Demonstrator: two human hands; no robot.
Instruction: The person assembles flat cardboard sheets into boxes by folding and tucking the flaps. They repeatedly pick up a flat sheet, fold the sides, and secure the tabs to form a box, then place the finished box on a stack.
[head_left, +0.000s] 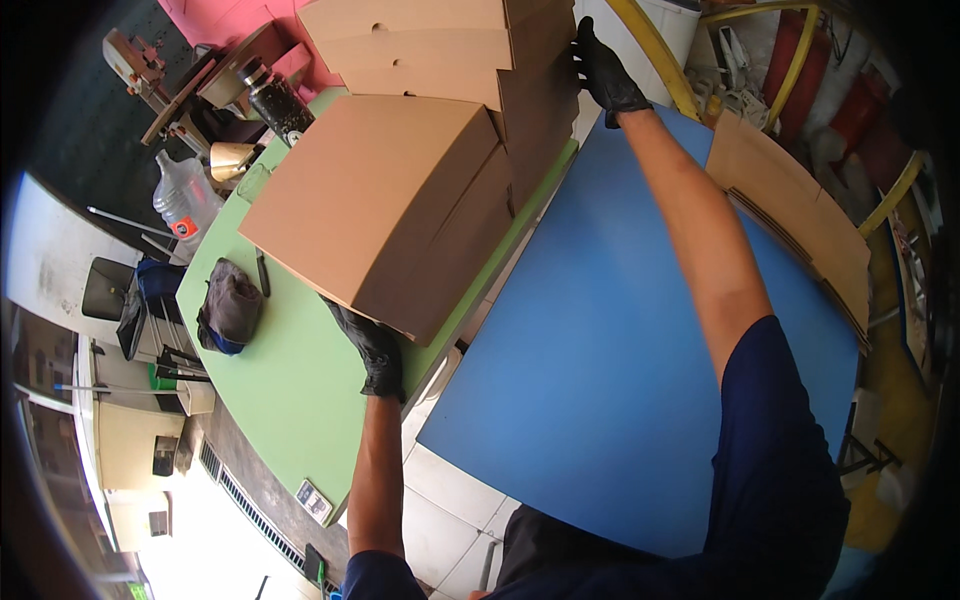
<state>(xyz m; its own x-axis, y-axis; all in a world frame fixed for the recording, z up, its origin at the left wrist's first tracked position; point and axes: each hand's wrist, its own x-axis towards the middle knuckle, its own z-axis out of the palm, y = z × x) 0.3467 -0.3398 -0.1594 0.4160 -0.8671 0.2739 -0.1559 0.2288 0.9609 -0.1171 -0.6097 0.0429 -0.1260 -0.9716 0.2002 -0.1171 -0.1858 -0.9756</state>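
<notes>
A brown cardboard box (365,185) lies closed on the green table (290,400), its near corner close to the table's right edge. My left hand (368,350), in a black glove, is at the box's near lower edge, with its fingers partly hidden under it. Behind it rises a stack of similar cardboard boxes (420,60). My right hand (608,78), also black-gloved, reaches to the right side of that stack at the far end. Its fingers are stretched out and slightly apart, against or very near the cardboard.
A blue tabletop (600,330) stands right of the green table, with flat cardboard sheets (790,210) on its right edge. A grey cloth bundle (232,305), a black knife (262,272), a dark bottle (275,98) and a small card-like item (314,500) lie about the green table. Yellow rails (660,60) stand behind.
</notes>
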